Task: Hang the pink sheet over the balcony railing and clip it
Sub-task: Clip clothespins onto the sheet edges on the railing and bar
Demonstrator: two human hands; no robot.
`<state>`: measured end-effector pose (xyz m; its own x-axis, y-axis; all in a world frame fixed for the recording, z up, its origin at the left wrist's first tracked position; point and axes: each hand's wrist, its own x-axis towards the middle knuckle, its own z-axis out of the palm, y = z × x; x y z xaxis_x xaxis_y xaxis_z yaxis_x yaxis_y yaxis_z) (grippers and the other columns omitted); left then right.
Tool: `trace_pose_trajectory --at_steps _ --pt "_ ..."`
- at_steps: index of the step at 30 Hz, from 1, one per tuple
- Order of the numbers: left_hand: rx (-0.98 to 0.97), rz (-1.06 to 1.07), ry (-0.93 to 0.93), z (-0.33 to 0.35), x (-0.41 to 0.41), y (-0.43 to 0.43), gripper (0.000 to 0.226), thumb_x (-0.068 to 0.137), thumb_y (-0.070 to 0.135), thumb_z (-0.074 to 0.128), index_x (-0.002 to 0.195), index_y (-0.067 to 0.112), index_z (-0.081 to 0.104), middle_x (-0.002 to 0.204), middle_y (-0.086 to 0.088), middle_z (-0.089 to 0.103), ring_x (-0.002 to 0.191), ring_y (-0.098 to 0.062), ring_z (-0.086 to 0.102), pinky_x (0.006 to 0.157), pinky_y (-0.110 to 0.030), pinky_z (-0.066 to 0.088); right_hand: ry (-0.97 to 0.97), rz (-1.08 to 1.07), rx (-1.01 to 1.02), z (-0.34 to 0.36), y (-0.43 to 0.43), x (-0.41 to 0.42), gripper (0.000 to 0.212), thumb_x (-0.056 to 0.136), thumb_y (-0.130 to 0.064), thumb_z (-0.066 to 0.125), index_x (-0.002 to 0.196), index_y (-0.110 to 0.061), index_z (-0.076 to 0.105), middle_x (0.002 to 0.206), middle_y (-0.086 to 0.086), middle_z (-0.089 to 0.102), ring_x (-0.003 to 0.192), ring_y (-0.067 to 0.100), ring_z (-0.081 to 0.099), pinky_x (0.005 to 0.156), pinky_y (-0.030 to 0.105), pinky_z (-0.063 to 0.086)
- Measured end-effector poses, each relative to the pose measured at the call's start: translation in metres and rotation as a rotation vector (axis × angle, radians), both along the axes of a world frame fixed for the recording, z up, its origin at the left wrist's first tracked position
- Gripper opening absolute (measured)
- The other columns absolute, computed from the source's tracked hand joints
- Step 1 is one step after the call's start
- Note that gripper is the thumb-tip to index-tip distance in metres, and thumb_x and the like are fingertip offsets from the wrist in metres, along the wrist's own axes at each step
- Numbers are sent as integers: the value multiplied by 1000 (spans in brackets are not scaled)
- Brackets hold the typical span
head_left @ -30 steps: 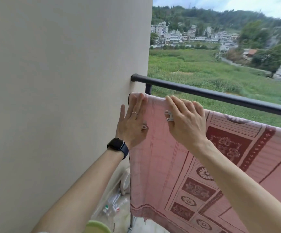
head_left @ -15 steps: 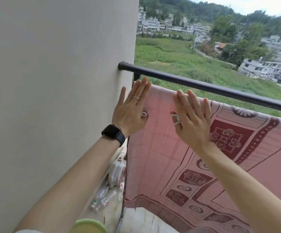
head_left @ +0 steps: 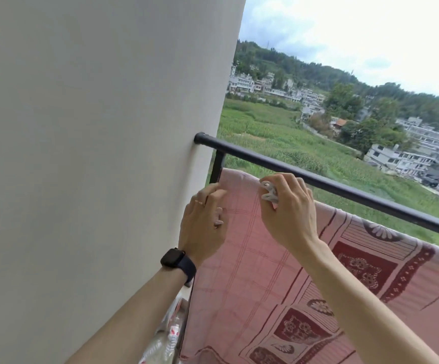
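Two hands are seen in the head view, raised to the top edge of the pink sheet (head_left: 252, 258), which is draped over a lower bar just beneath the black railing (head_left: 344, 189) and hangs down toward the floor. The right hand (head_left: 288, 214) is clenched around a white clip (head_left: 268, 191), held just above the fold of the cloth. The left hand (head_left: 204, 224) is curled at the sheet's corner; a second white clip (head_left: 219, 219) is tucked under its fingers (head_left: 213, 191), and the cloth edge appears to be pinched as well, though this cannot be told for certain.

The sheet is judged to be light, soft and limp, likely to slide off the bar or be lifted by wind until pinned. It is best taken hold of along the folded top edge, close beside the fingers, where both layers can be caught in the clip.

To the left of the fingers a plain pale wall (head_left: 95, 153) is met by the railing end. Beyond the fingers, open fields and houses lie far below. Beneath the left wrist, some bottles (head_left: 170, 334) are glimpsed on the balcony floor.
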<state>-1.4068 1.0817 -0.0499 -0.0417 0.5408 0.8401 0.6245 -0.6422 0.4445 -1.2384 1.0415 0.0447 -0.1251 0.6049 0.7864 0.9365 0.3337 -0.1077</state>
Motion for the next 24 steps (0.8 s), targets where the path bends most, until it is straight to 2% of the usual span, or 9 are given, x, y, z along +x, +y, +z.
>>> trace_pose_trajectory --at_steps 3,7,10,13,17,19,21,22,24 --pt "-320 -109 -436 24 -3 7 30 95 19 59 124 22 54 124 3 52 99 -2 54 75 -12 47 51 -10 -343 39 24 -28 26 99 -43 47 107 -26 64 106 -4 69 97 23 61 87 43 50" --pt "-566 -240 -364 33 -9 20 46 92 56 54 130 30 54 115 8 66 97 -8 63 81 -22 50 51 -18 -763 70 54 -45 52 96 -57 47 58 -22 42 60 -5 52 56 19 51 61 32 48" --pt "-642 -318 -345 28 -10 20 47 91 60 53 128 31 57 99 9 70 84 -8 65 66 -18 50 -33 9 -624 55 51 -48 49 99 -54 48 64 -19 48 61 -3 56 55 18 53 53 28 40" --pt "-671 -390 -329 20 -8 26 36 92 53 58 122 32 58 93 8 69 84 -11 64 71 -25 51 -221 67 -229 24 44 -38 28 99 -41 55 107 -16 66 88 1 73 74 24 67 56 30 46" --pt "-687 -577 -414 14 -11 42 23 87 37 70 107 29 65 79 19 65 76 -4 60 76 -24 48 -381 145 -68 13 48 -24 50 81 -14 77 129 -9 62 116 6 74 94 29 68 58 39 60" --pt "-677 -640 -431 15 -17 47 26 81 38 76 103 26 69 82 15 68 79 -7 63 81 -29 53 -376 150 -78 16 46 -23 52 81 -13 77 130 -13 62 119 2 72 96 26 67 57 38 60" --pt "-697 -686 -459 19 -27 50 29 82 28 79 107 18 71 85 10 70 82 -7 66 78 -24 54 -271 162 -180 28 43 -29 34 91 -26 68 125 -22 66 112 -4 73 92 20 67 61 33 55" --pt "-721 -711 -482 22 -33 52 30 82 22 79 109 13 70 86 10 70 81 -4 67 74 -19 52 -195 166 -291 37 43 -33 21 96 -36 61 113 -27 69 100 -6 73 83 16 65 61 29 50" --pt "-781 -735 -480 28 -45 56 29 81 18 79 108 13 69 90 6 72 81 -2 68 69 -17 52 -121 144 -554 55 47 -43 32 100 -50 49 78 -29 59 71 -8 62 61 11 54 55 28 40"
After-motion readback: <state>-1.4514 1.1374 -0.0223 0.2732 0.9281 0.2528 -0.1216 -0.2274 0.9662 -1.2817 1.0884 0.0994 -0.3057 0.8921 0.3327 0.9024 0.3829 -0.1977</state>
